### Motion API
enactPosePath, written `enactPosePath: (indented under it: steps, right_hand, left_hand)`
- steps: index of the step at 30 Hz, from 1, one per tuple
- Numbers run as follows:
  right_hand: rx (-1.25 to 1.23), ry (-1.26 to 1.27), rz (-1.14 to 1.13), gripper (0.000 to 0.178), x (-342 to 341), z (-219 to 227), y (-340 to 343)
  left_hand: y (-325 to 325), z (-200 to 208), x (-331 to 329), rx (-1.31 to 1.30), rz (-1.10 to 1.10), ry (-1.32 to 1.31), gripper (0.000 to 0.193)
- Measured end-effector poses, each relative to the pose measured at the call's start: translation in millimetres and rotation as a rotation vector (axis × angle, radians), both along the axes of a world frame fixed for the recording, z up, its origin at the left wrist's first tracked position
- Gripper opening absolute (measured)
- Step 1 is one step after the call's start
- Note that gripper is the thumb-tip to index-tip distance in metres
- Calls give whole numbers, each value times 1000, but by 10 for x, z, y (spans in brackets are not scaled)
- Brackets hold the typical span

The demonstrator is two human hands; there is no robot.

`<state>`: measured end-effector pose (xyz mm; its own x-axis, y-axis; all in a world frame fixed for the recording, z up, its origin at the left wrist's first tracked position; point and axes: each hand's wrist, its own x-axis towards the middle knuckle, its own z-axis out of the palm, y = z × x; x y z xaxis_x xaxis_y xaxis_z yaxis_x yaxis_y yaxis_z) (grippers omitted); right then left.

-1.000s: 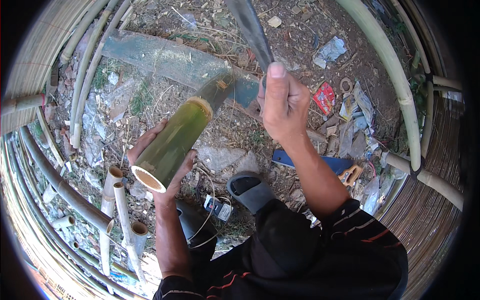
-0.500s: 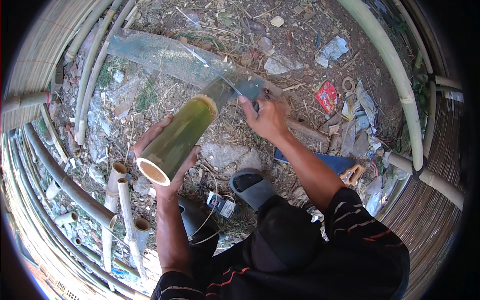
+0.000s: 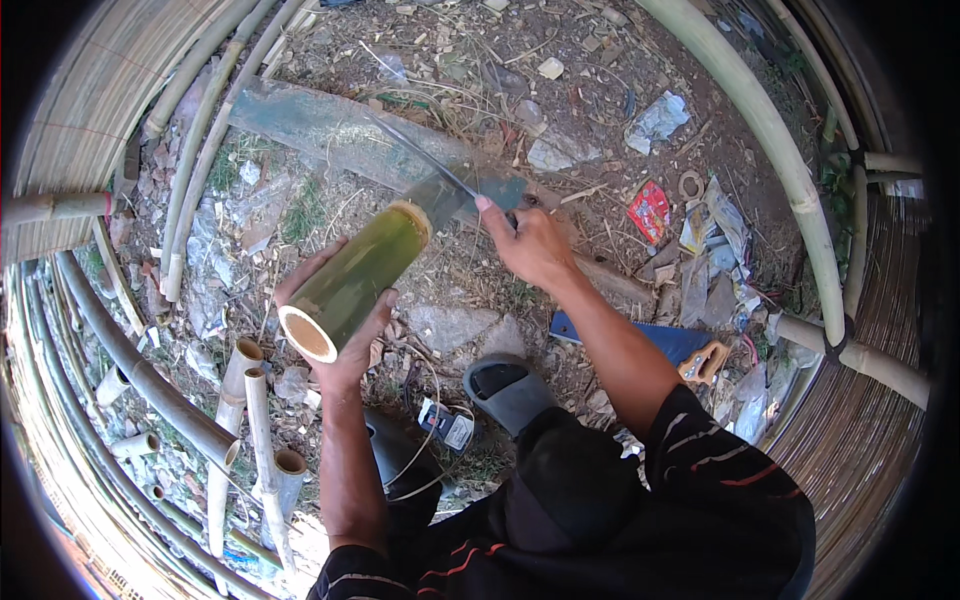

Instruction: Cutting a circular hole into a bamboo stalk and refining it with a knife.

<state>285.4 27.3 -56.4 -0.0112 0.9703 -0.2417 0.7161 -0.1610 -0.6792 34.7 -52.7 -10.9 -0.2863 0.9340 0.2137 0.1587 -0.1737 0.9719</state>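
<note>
The left forearm (image 3: 352,460) rises almost straight from the lower edge, left of centre, to the left hand (image 3: 347,368), which cups its load from below with digits spread along both sides; its palm is hidden. The right forearm (image 3: 615,335) slants from the lower right toward the upper middle of the frame, wrist roughly in line with it. The right hand (image 3: 532,240) is curled in a grip, back upward, thumb (image 3: 491,214) stretched toward the upper left. The hands are well apart, the right higher in the frame.
</note>
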Motion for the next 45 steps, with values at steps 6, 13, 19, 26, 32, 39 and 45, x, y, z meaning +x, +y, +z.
enactPosePath:
  steps: [6,13,19,26,32,39,45]
  right_hand:
    - [87,-142,359,72,-295,348,425]
    - [133,-95,-83,71,316,-233,370]
    - [472,-888,-3,103,176,-222,767]
    - [183,-610,605,136,-1911,-353,1524]
    - [145,-608,641,132,-1829,-294,1629]
    - [387,-531,1157,136,-1141,606,1173]
    - [287,-526,1430,144,-1147,412,803]
  left_hand:
    - [189,353,-322,26,187,18,82]
    - [-27,707,-1342,98,485,32,62]
    - [-175,1188,-2034,98,489,188,53]
    - [-525,1701,-2133,1,494,283,60]
    - [-1600,2074,-2376,-91,521,469,76]
    - [-2923,2615,-2544,-169,824,335,64]
    - [-3012,2529,-2473,-4,737,175,61]
